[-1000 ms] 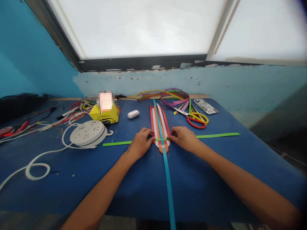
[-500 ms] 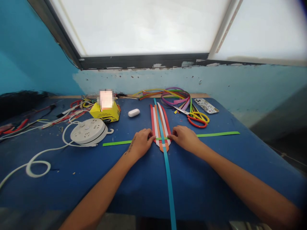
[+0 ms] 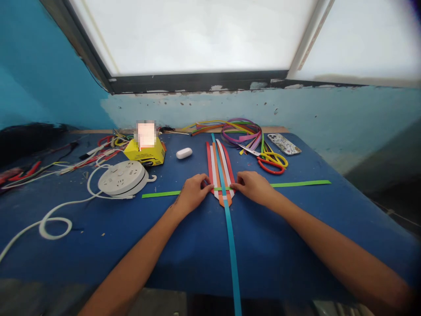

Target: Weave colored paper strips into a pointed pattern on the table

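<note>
A small woven piece of red, white and orange paper strips (image 3: 226, 202) lies on the blue table in front of me, pointed at its near end. Lengthwise over it runs a long blue strip (image 3: 232, 245) that hangs past the table's front edge. A green strip (image 3: 301, 184) crosses the piece sideways and sticks out on both sides. My left hand (image 3: 195, 191) pinches the green strip at the piece's left edge. At the right edge my right hand (image 3: 251, 186) pinches the same strip between thumb and fingers.
Scissors (image 3: 271, 164) with red and yellow handles lie to the right, near a coil of coloured strips (image 3: 241, 129) and a phone (image 3: 284, 144). On the left are a white power strip (image 3: 123, 177), a yellow box (image 3: 146, 153), a small white case (image 3: 184, 153) and several cables.
Both hands stay at the two edges of the woven piece, pinching the green strip. The view has shifted very slightly; nothing else has visibly moved.
</note>
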A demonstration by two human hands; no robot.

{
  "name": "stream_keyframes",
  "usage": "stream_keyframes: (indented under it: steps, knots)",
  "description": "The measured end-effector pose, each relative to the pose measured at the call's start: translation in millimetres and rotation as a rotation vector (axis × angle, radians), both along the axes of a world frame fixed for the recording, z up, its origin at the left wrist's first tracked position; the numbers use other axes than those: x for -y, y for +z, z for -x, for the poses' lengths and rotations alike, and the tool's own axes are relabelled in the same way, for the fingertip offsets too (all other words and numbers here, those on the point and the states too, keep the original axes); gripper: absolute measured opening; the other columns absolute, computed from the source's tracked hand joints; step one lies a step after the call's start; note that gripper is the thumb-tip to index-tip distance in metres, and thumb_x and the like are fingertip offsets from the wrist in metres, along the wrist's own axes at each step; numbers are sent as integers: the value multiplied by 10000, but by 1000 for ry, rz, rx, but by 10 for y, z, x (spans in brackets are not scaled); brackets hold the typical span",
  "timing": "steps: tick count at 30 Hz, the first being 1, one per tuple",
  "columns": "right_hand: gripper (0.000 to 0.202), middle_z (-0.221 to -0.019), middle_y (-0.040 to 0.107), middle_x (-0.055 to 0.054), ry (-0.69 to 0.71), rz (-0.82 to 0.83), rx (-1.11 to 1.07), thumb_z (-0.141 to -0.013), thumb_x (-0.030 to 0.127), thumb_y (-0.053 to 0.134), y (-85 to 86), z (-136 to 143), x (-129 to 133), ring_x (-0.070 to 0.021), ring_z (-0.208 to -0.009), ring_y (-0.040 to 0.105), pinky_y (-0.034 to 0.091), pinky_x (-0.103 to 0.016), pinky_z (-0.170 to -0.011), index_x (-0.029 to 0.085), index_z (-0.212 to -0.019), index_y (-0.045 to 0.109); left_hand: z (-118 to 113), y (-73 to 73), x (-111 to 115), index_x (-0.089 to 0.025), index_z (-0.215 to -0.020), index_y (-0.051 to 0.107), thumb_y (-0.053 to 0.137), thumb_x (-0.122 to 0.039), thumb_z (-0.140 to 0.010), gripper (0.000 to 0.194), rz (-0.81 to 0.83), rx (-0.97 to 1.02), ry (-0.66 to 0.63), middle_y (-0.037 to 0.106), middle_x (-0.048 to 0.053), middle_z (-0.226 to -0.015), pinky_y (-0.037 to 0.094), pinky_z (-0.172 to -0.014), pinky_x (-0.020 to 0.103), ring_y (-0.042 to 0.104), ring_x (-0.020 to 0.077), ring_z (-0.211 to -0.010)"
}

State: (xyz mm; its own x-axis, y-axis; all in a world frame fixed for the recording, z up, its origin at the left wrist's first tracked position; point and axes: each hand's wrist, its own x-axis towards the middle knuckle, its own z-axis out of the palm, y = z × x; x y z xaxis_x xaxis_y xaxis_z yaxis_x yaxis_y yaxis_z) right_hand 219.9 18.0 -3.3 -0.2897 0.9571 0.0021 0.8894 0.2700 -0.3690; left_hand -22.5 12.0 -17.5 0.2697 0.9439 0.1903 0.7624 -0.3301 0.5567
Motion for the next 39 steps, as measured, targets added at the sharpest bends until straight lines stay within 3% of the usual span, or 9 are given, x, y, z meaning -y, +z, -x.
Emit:
stream_keyframes:
  steps: [8, 13, 16, 25, 39]
  knots:
    - [279, -841, 705, -41, 59, -10, -29, -935, 409, 669, -45, -34, -49, -169, -738, 601, 316, -279, -593, 208, -757, 596, 44, -31, -17, -253, -1018, 766, 632, -273, -950, 151, -29, -34, -110, 677, 19, -878, 478, -761, 304, 639, 176, -815]
    - [307, -803, 699, -36, 73, -16, -30, -934, 423, 666, -74, -46, -75, -172, -715, 593, 312, -283, -589, 210, -728, 587, 58, -81, -37, -379, -1264, 715, 573, -234, -990, 341, -111, -123, -193, 646, 47, -1285, 440, -955, 410, 593, 236, -1092]
    - [309, -798, 696, -34, 73, -19, -32, -935, 425, 664, -85, -51, -77, -172, -709, 590, 310, -283, -590, 212, -728, 582, 70, -102, -51, -441, -1261, 713, 538, -184, -995, 410, -120, -211, -253, 595, 15, -1417, 418, -972, 435, 577, 243, -1112]
    - [301, -810, 697, -39, 85, -23, -40, -932, 422, 664, -91, -59, -82, -172, -713, 583, 322, -284, -604, 211, -733, 585, 62, -86, -40, -466, -1208, 735, 550, -95, -956, 485, -86, -222, -284, 666, -31, -1357, 382, -993, 425, 557, 241, -1178]
    - [312, -802, 696, -37, 82, -26, -39, -934, 418, 669, -86, -54, -70, -171, -706, 589, 322, -283, -599, 210, -723, 572, 54, -73, -30, -461, -1192, 746, 552, -116, -956, 461, -76, -208, -272, 679, -35, -1349, 387, -992, 436, 562, 248, -1168]
